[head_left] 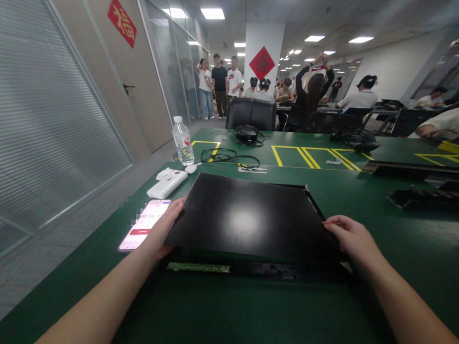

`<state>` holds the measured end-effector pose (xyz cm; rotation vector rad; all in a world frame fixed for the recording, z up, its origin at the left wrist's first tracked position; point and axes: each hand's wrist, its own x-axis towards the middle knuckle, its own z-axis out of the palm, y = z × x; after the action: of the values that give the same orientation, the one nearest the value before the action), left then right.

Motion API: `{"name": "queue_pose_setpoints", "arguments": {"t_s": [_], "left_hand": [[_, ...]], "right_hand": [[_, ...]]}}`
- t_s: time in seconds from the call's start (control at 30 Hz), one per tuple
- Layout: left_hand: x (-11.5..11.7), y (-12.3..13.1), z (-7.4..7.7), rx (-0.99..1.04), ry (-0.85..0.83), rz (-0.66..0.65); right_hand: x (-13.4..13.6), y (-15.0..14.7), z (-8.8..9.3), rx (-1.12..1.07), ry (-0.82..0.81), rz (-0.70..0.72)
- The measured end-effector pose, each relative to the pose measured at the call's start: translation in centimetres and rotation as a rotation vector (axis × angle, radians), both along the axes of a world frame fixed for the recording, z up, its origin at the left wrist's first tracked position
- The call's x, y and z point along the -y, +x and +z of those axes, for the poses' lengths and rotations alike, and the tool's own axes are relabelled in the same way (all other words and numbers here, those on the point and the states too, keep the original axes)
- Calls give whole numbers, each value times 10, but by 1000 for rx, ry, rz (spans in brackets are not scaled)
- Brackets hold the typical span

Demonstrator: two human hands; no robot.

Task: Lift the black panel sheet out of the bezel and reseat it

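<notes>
A flat black panel [246, 214] with a glossy reflection is held tilted over the green table. My left hand [170, 223] grips its left edge, the fingers partly hidden beneath it. At the right edge, my right hand [347, 232] pinches the panel between thumb and fingers. Under and behind the panel lies a dark frame [314, 201], its right side and back corner showing. A green circuit strip [198, 267] shows along the near side, below the panel's front edge.
Left of the panel lie a lit phone [145, 224], a white power bank [167, 184] and a water bottle [183, 141]. Black cables [230, 155] lie behind. Dark strips [421, 174] rest at the right on the table [252, 317]. People sit and stand farther back.
</notes>
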<state>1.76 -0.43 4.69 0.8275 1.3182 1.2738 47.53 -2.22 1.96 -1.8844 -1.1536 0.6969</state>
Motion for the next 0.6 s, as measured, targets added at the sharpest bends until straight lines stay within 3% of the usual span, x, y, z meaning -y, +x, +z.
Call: {"name": "queue_pose_setpoints", "arguments": {"t_s": [0.37, 0.6], "left_hand": [[0, 2, 1, -37, -19, 44], [5, 8, 9, -199, -15, -4]], "right_hand": [[0, -1, 0, 139, 9, 0], [-3, 5, -7, 231, -16, 55]]}}
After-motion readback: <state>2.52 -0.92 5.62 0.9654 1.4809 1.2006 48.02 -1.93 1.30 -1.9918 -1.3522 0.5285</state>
